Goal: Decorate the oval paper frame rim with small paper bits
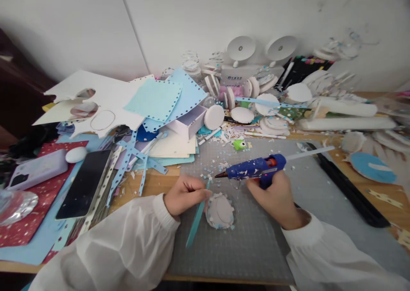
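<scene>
Closed around the handle of a blue hot glue gun point(248, 168), my right hand point(276, 197) keeps it level above the grey cutting mat point(256, 248). A translucent glue stick point(309, 153) sticks out of its back end. My left hand point(187, 195) pinches a narrow teal paper strip point(196, 227) near its upper end, close to the gun's nozzle. Tiny flower-shaped cutouts point(209, 178) show at the strip's top. Just right of the strip, a white paper disc point(220, 211) edged with small pale blue pieces lies flat on the mat.
A black paper trimmer or cutter bar point(352, 188) lies at the right, near a blue disc point(373, 167). A small green figure point(238, 144) stands behind the gun. Paper sheets point(153, 98), white discs point(241, 115) and scraps crowd the back. A phone point(85, 184) lies left.
</scene>
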A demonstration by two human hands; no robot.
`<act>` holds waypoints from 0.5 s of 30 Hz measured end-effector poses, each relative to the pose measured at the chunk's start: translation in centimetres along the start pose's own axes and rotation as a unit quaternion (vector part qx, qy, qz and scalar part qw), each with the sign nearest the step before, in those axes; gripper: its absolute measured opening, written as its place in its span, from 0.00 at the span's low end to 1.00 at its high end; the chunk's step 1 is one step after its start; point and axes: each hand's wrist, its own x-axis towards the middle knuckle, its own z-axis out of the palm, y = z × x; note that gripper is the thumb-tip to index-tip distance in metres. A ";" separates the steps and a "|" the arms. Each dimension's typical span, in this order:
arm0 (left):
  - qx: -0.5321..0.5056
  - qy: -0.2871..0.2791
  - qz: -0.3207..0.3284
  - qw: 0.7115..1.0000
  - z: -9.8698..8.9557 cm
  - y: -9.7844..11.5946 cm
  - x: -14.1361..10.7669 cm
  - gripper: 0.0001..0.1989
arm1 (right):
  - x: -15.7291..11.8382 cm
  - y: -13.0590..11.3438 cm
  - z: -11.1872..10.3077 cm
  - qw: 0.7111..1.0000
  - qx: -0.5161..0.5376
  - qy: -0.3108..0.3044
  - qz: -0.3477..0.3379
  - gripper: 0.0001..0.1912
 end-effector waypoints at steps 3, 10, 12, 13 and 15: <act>0.004 -0.001 0.001 1.000 0.1 0.2 0.0 0.22 | -0.1 0.1 0.0 1.000 -0.013 -0.003 -0.001 0.06; 0.001 -0.002 0.021 1.000 0.4 0.6 -0.1 0.24 | -0.4 0.9 0.0 0.999 -0.043 -0.016 0.001 0.08; 0.009 -0.002 0.024 1.000 0.4 0.7 -0.1 0.24 | -0.4 1.1 0.0 0.999 -0.044 -0.016 0.006 0.08; 0.015 0.000 0.026 1.000 0.4 0.7 -0.1 0.24 | -0.4 1.1 0.0 0.999 -0.045 -0.016 0.009 0.08; 0.022 0.000 0.029 0.999 0.3 0.6 0.0 0.24 | -0.4 1.1 0.0 0.999 -0.045 -0.014 0.012 0.07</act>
